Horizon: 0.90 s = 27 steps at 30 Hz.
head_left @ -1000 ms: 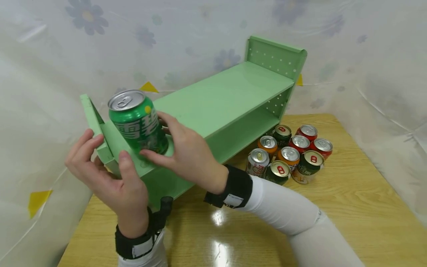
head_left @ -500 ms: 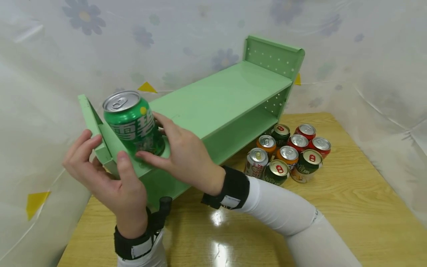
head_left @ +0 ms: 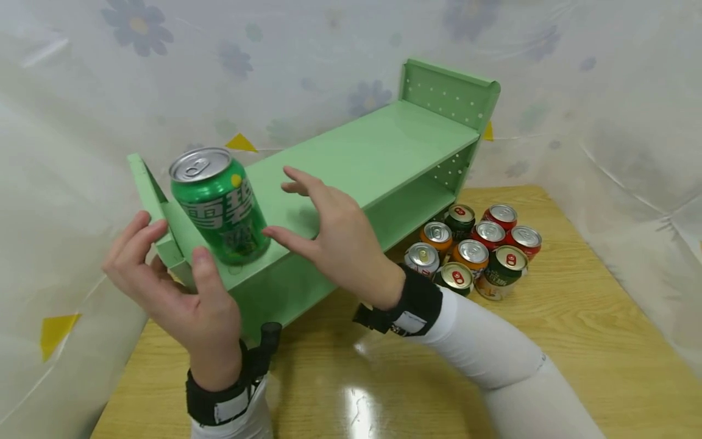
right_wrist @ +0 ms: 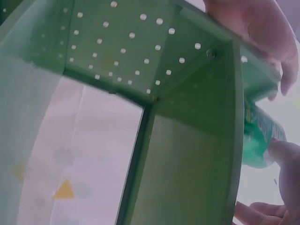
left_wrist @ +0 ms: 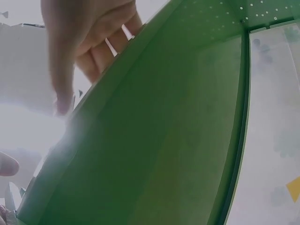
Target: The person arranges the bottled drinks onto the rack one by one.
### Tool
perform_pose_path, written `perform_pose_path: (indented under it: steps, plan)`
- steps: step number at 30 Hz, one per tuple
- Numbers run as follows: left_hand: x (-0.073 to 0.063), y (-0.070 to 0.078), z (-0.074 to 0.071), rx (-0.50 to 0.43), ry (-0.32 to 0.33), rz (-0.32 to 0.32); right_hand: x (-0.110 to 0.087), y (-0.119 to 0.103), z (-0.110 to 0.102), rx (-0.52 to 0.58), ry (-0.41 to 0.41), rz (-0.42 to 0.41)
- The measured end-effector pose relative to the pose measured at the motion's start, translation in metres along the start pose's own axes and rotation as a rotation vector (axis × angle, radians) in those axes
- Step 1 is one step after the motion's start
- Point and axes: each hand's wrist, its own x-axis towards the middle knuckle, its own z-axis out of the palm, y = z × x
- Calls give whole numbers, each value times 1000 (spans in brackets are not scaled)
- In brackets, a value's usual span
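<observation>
A green soda can [head_left: 219, 207] with silver lettering stands on the top board at the left end of a light green two-tier shelf [head_left: 351, 164]. My right hand [head_left: 351, 250] is just right of the can, thumb and fingers spread with a gap between them. In the right wrist view, the can [right_wrist: 260, 140] shows partly behind the shelf edge. My left hand [head_left: 181, 292] is at the shelf's left end panel [head_left: 150, 195], fingers loosely bent along its outer side and thumb in front. The left wrist view shows that hand [left_wrist: 89, 37] beyond the shelf's edge.
Several soda cans [head_left: 474, 253], red, orange, dark green and white, stand grouped on the wooden table [head_left: 576, 329] right of the shelf. A floral plastic sheet [head_left: 307, 67] hangs behind. Yellow tape pieces [head_left: 57, 335] mark the sheet.
My right hand has let go of the green soda can and moved off to the right, its fingers spreading. The can stays on the shelf, and my left hand has hardly moved.
</observation>
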Motion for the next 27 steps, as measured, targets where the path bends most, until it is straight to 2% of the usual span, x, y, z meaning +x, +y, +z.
perform_pose_path:
  steps: [18, 27]
  plan:
    - [0, 2, 0, -5, -5, -12, -21, 35, -41, -43, 193, -59]
    - [0, 2, 1, -14, -9, -19, -41, 55, -57, -106, 197, -32]
